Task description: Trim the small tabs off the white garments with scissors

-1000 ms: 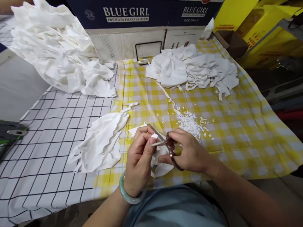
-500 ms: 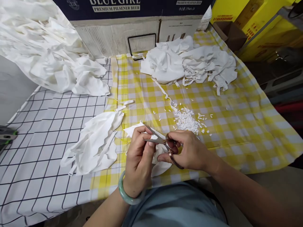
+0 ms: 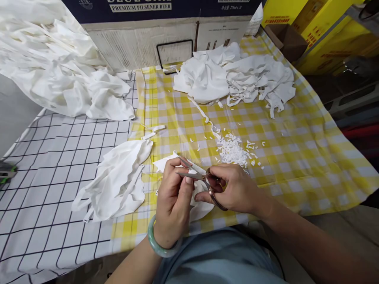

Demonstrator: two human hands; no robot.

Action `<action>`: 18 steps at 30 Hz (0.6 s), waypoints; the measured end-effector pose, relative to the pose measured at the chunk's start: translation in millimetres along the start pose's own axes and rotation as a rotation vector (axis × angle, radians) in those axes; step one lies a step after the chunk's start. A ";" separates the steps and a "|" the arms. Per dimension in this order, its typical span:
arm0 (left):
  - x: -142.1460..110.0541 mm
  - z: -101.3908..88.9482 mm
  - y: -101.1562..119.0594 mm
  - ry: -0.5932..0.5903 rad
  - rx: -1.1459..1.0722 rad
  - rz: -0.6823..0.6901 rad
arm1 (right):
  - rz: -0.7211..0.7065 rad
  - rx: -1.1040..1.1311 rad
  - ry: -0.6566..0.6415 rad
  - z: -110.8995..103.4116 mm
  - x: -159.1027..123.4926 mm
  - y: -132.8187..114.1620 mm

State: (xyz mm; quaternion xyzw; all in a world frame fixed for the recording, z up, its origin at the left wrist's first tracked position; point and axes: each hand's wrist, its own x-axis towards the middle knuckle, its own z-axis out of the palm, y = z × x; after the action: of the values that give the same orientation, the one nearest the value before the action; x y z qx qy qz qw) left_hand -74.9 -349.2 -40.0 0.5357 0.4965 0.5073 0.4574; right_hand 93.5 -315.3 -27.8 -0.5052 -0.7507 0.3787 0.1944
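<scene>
My right hand (image 3: 232, 185) is closed around the handles of a pair of scissors (image 3: 197, 176), whose blades stand apart and point left. Between thumb and fingers, my left hand (image 3: 174, 193) pinches a white cloth piece (image 3: 201, 209) that hangs down to the table. The blades reach over the pinched edge, close to my left thumb. Just right of the hands lies a heap of tiny white clippings (image 3: 233, 149). Left of my left hand rests another white cloth piece (image 3: 118, 179) with narrow straps. A green bangle (image 3: 160, 244) circles my left wrist.
Two white cloth heaps (image 3: 204, 77) lie at the back, and a bigger white pile (image 3: 68, 75) rises at far left. Behind stands a beer carton (image 3: 142, 41). A grid cloth (image 3: 50, 185) and a yellow checked cloth (image 3: 296, 157) cover the table.
The view has tipped downward and shifted to the right a little. The scissor blades have slid farther left across the pinched edge of the cloth. Both hands keep their holds.
</scene>
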 end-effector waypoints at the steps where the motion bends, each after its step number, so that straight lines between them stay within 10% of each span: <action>1: 0.2 0.4 -0.2 0.003 -0.012 0.000 | 0.009 0.002 0.001 -0.2 -0.5 0.9; 13: 13.0 15.8 -0.6 -0.213 0.133 0.119 | 0.336 0.245 0.026 0.6 -26.7 33.3; 18: 10.5 -27.5 -4.9 -0.335 0.431 0.169 | 0.328 0.238 0.171 -10.2 -41.3 45.4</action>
State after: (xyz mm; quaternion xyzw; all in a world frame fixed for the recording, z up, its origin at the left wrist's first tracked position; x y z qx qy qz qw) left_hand -102.8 -338.7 -42.1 0.7364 0.4639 0.3310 0.3647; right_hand 145.2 -339.7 -52.2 -0.6244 -0.5894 0.4467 0.2514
